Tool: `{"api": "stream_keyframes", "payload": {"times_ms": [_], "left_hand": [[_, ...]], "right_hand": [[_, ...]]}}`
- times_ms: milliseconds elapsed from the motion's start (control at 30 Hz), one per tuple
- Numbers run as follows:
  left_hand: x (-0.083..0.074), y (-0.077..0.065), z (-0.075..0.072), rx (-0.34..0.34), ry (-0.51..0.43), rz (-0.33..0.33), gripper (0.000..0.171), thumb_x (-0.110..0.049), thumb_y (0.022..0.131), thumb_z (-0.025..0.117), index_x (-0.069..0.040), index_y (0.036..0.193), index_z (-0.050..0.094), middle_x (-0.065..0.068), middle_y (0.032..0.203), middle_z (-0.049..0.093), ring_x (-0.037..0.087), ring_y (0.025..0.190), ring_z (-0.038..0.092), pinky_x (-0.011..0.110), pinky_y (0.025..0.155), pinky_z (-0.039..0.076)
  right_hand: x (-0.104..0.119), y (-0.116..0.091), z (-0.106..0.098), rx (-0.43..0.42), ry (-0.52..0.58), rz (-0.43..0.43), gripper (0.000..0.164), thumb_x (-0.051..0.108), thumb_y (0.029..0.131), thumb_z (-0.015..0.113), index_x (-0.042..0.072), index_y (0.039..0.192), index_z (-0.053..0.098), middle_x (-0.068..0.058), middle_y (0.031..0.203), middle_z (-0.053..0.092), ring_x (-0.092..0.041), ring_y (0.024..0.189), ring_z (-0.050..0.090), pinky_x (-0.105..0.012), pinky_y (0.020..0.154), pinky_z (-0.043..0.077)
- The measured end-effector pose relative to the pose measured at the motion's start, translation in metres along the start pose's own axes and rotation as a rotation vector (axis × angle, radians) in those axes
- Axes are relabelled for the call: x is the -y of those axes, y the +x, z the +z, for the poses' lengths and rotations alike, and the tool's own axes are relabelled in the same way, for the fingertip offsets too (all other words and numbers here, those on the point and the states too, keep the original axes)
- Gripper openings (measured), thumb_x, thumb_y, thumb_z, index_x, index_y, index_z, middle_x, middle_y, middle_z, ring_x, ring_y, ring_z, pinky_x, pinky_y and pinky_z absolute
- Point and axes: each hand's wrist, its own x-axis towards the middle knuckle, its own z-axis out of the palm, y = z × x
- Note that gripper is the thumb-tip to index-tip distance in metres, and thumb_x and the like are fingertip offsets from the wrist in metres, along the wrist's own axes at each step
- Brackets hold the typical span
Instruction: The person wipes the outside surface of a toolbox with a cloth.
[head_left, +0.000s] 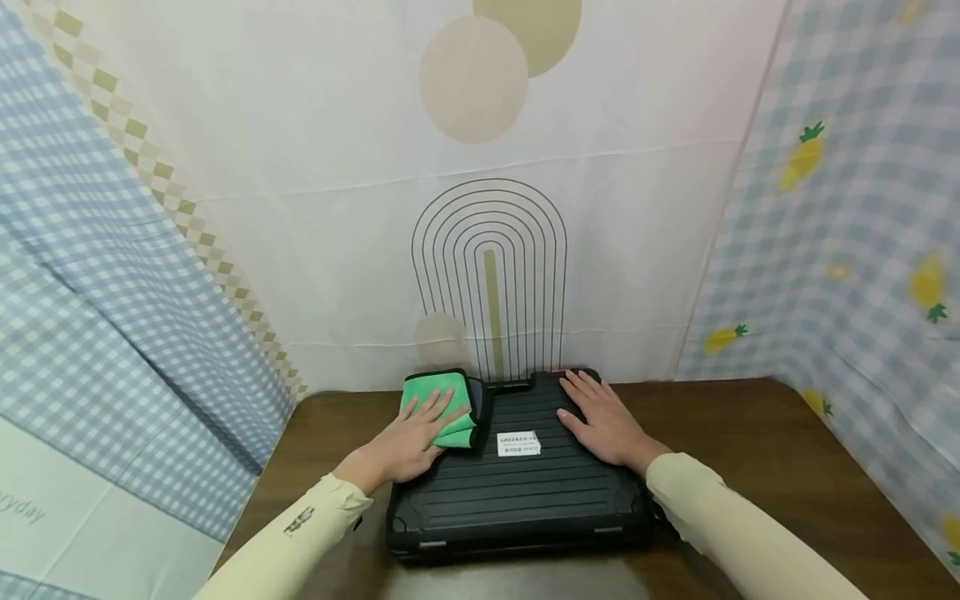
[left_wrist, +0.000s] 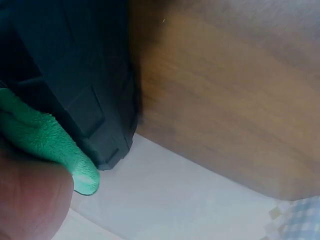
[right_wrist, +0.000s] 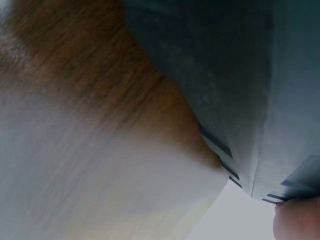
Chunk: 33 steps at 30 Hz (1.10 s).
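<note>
Head view: a black case (head_left: 517, 492) lies at six o'clock on the wooden table (head_left: 757, 467), a green cloth (head_left: 435, 382) on its ten-o'clock part. The left hand (head_left: 411, 442) lies over the cloth, fingers straight and slightly apart; the right hand (head_left: 603, 425) rests flat at the case's two o'clock, fingers extended, thumb apart. Sideways pressure could bunch the folded cloth or slip it off toward nine o'clock; too light a right hand might let the case skid.

Wrist pics blurry, glare on tbl (head_left: 517, 582)
</note>
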Motion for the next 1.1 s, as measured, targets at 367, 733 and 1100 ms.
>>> {"api": "stream_keyframes", "payload": {"times_ms": [367, 733, 1100], "left_hand": [[0.006, -0.018, 0.005, 0.009, -0.093, -0.055, 0.061, -0.040, 0.117, 0.037, -0.032, 0.173, 0.016, 0.006, 0.183, -0.002, 0.032, 0.171, -0.001, 0.062, 0.137, 0.006], [-0.021, -0.044, 0.011, -0.028, -0.099, -0.046, 0.062, -0.036, 0.115, 0.040, -0.031, 0.173, 0.018, 0.012, 0.182, 0.001, 0.039, 0.170, 0.003, 0.068, 0.134, 0.006], [-0.078, -0.085, 0.028, -0.005, -0.164, 0.004, 0.064, -0.041, 0.115, 0.040, -0.039, 0.173, 0.013, 0.011, 0.183, -0.001, 0.038, 0.170, 0.001, 0.071, 0.132, 0.007]], "right_hand": [[0.001, 0.004, 0.003, 0.011, 0.000, -0.004, 0.070, 0.051, 0.113, 0.046, 0.011, 0.169, 0.033, -0.012, 0.179, 0.027, -0.040, 0.167, 0.022, -0.068, 0.133, 0.017], [0.002, 0.002, 0.003, -0.010, 0.023, 0.004, 0.060, 0.038, 0.116, 0.043, 0.009, 0.168, 0.034, -0.015, 0.177, 0.029, -0.043, 0.166, 0.023, -0.069, 0.131, 0.019], [0.000, 0.002, 0.002, -0.022, 0.004, -0.001, 0.058, 0.034, 0.116, 0.042, 0.008, 0.168, 0.036, -0.016, 0.176, 0.031, -0.044, 0.165, 0.025, -0.070, 0.131, 0.020]]}}
